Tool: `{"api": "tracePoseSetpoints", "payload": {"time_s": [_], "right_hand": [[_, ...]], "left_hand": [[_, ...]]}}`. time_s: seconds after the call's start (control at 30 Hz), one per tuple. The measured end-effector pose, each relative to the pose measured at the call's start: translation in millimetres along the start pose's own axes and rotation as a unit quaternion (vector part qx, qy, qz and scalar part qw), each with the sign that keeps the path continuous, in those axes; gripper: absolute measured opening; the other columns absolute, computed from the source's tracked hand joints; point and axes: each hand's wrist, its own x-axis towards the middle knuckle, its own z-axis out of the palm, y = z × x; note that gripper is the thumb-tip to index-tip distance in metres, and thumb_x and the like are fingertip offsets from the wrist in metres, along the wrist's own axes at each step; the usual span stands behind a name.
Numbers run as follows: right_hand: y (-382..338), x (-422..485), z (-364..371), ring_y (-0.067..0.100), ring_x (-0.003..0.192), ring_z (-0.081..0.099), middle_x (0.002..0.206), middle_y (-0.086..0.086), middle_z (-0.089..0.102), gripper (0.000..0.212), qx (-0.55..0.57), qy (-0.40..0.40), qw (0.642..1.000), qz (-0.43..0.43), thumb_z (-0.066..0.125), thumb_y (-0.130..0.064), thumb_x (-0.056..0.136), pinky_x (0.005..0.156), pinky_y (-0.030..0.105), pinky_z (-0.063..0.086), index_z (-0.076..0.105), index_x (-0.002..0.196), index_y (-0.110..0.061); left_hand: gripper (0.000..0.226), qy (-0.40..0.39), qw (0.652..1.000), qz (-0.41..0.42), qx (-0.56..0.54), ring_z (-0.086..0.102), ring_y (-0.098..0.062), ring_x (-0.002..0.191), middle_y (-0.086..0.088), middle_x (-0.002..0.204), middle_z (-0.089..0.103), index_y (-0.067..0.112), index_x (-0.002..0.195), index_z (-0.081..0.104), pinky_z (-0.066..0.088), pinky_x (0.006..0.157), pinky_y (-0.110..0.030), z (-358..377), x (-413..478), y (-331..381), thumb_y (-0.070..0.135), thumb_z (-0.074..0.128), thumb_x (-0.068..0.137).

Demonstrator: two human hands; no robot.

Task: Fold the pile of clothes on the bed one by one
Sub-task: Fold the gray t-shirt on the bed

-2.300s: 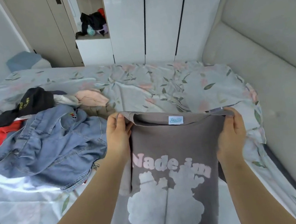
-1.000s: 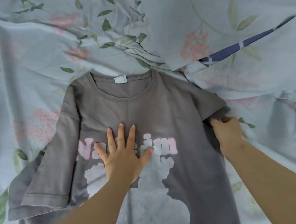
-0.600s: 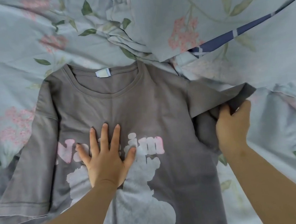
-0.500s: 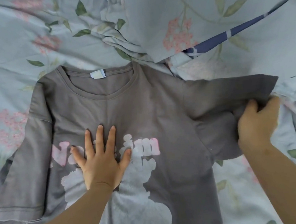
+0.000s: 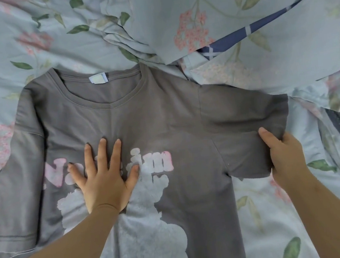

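A grey T-shirt (image 5: 163, 112) with pink lettering and a pale printed figure lies face up on the bed, collar away from me. My left hand (image 5: 102, 175) presses flat on the chest print with fingers spread. My right hand (image 5: 282, 152) grips the hem of the right sleeve (image 5: 243, 117), thumb on top, and holds it spread out to the right. The left sleeve (image 5: 13, 200) lies flat at the left edge. The pile of other clothes is out of view.
A light blue floral duvet (image 5: 226, 17) is bunched up just beyond the collar and right sleeve, with a dark blue striped edge (image 5: 245, 31) showing. The floral sheet (image 5: 264, 213) lies open to the right of the shirt body.
I laid the shirt down on the bed and put my left hand flat on the chest. My right hand pulled the bunched right sleeve out to the right until it lay spread.
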Motion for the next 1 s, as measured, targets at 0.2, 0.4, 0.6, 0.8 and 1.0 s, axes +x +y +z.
{"api": "tracePoseSetpoints", "payload": {"time_s": [0.2,0.4,0.6,0.8,1.0], "right_hand": [[6.2,4.2,-20.6,0.034,0.101,0.055,0.107,0.010,0.060,0.024,-0.289,0.075,0.952,-0.064,0.061,-0.018,0.087,0.076,0.035,0.040,0.054,0.109,-0.014],[-1.4,-41.8,40.8,0.041,0.110,0.047,0.124,0.022,0.050,0.042,-0.398,0.106,0.871,-0.269,0.058,0.000,0.081,0.090,0.046,0.035,0.058,0.122,-0.009],[-6.9,-113.3,147.3,0.023,0.112,0.049,0.124,0.004,0.055,0.036,-0.312,-0.208,0.876,-0.303,0.043,0.000,0.093,0.095,0.034,0.040,0.056,0.124,-0.013],[-23.9,-151.0,217.9,0.027,0.081,0.053,0.094,0.008,0.061,0.037,-0.346,-0.280,0.873,-0.202,0.036,-0.005,0.094,0.065,0.029,0.037,0.047,0.128,-0.014],[-21.5,-163.9,274.9,0.041,0.115,0.040,0.128,0.018,0.034,0.031,-0.437,-0.323,0.831,-0.122,0.045,-0.019,0.092,0.094,0.041,0.035,0.036,0.120,-0.008]], "left_hand": [[0.075,-0.002,1.000,-0.002,0.000,0.002,-0.029,0.146,-0.001,0.158,0.018,0.035,0.148,0.009,-0.003,0.109,-0.061,1.7,1.2,-1.8,0.073,0.009,0.083],[0.069,-0.001,1.000,-0.002,0.002,0.001,-0.029,0.145,0.000,0.158,0.017,0.036,0.144,-0.001,-0.008,0.108,-0.058,-1.1,1.8,-1.7,0.071,0.004,0.085],[0.053,-0.037,0.993,0.010,-0.111,0.001,-0.016,0.146,0.008,0.158,0.015,0.036,0.149,0.018,-0.014,0.111,-0.047,-18.8,3.1,-13.0,0.047,0.018,0.097],[0.015,0.084,0.975,-0.026,-0.206,0.061,-0.028,0.100,-0.001,0.098,0.070,0.018,0.093,0.073,0.032,0.081,-0.034,-62.7,-8.8,-81.7,0.010,0.062,0.085],[0.075,-0.012,0.968,-0.228,-0.100,0.033,-0.029,0.128,-0.003,0.145,0.031,0.027,0.142,0.029,0.028,0.100,-0.042,-69.5,-9.0,-136.8,0.056,0.060,0.081]]}}
